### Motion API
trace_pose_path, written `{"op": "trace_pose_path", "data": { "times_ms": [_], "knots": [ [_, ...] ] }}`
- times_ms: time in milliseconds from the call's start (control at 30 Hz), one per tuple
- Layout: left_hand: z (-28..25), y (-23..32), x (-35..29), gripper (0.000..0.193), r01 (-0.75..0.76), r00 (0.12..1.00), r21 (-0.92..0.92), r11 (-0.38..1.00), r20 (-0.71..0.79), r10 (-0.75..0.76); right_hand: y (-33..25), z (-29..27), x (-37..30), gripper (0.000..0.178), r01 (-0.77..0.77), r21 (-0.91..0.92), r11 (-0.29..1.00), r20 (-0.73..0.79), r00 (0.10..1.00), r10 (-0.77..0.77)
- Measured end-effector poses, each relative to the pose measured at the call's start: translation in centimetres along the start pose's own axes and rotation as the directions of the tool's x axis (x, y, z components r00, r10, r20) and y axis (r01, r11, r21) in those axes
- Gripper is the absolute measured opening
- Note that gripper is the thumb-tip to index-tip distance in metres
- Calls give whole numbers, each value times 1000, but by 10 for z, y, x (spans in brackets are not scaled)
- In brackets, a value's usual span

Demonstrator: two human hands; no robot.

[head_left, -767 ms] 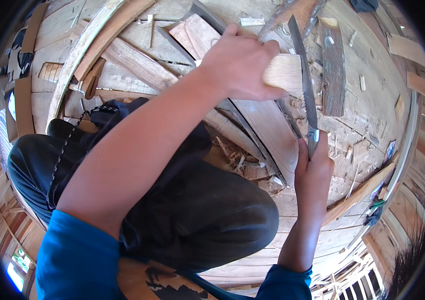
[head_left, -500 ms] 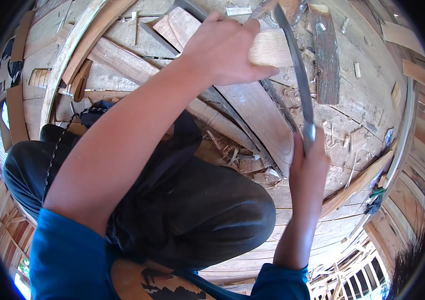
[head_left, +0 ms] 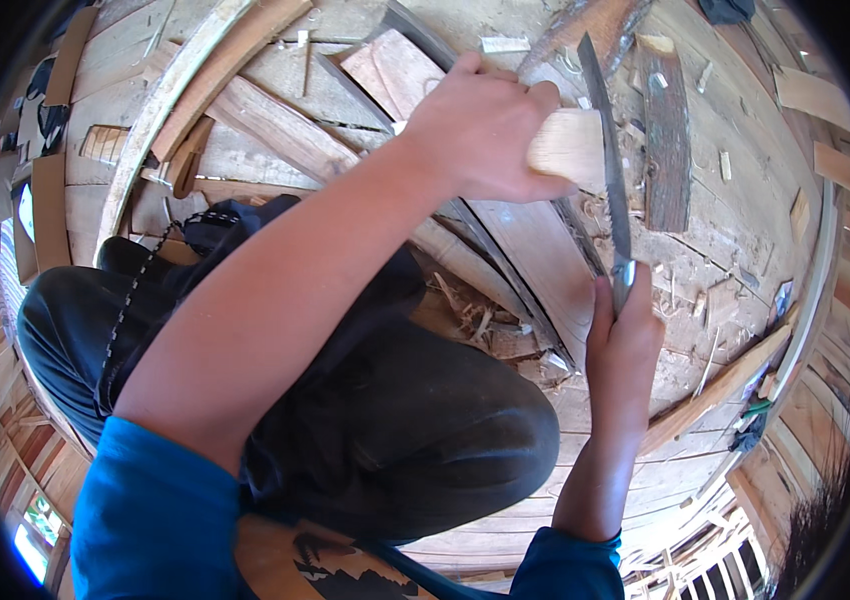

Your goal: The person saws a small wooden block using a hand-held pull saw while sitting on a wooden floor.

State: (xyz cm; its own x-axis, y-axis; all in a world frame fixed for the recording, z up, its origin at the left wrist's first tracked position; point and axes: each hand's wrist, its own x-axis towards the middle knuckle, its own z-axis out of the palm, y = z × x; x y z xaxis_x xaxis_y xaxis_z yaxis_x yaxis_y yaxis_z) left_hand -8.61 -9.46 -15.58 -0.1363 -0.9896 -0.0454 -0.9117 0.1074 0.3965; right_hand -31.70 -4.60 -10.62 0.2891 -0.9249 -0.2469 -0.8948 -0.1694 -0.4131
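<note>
My left hand [head_left: 485,130], knuckles up, is closed around a pale wood block [head_left: 567,148], whose right end sticks out past the thumb. Beneath that hand, a long smooth plank [head_left: 535,240] runs diagonally toward me. My right hand [head_left: 628,330] grips the handle of a machete [head_left: 607,130], its long dark blade pointing away from me. The blade stands upright in the picture along the block's right end; whether it touches the wood I cannot tell. What the left fingers do under the block is hidden.
A bark-covered slab [head_left: 667,140] lies to the right of the blade. Curved boards [head_left: 235,80] rest at the far left. Wood shavings [head_left: 480,315] gather near my knee [head_left: 505,420]. At the right, a long board [head_left: 720,385] lies on the plank floor.
The whole view has shifted, so the scene sits slightly lower and farther right. Both hands keep their holds, and the machete stays beside the block's right end.
</note>
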Motion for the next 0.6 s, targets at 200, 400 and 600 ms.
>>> {"op": "trace_pose_path", "data": {
  "times_ms": [200, 400, 600],
  "knots": [
    [3, -9, -5, 67, -36, 998, 25, 999, -49, 37, -10, 3, 19, 23, 49, -18, 999, 19, 999, -48],
    [-1, 1, -2, 69, -62, 998, -37, 997, -35, 61, -4, 7, 9, 27, 2, 113, 994, -32, 999, 2],
    [9, -8, -12, 68, -97, 976, -50, 994, -202, 85, -2, 7, 15, 22, -159, 450, 879, 135, 985, 109]
  ]
}}
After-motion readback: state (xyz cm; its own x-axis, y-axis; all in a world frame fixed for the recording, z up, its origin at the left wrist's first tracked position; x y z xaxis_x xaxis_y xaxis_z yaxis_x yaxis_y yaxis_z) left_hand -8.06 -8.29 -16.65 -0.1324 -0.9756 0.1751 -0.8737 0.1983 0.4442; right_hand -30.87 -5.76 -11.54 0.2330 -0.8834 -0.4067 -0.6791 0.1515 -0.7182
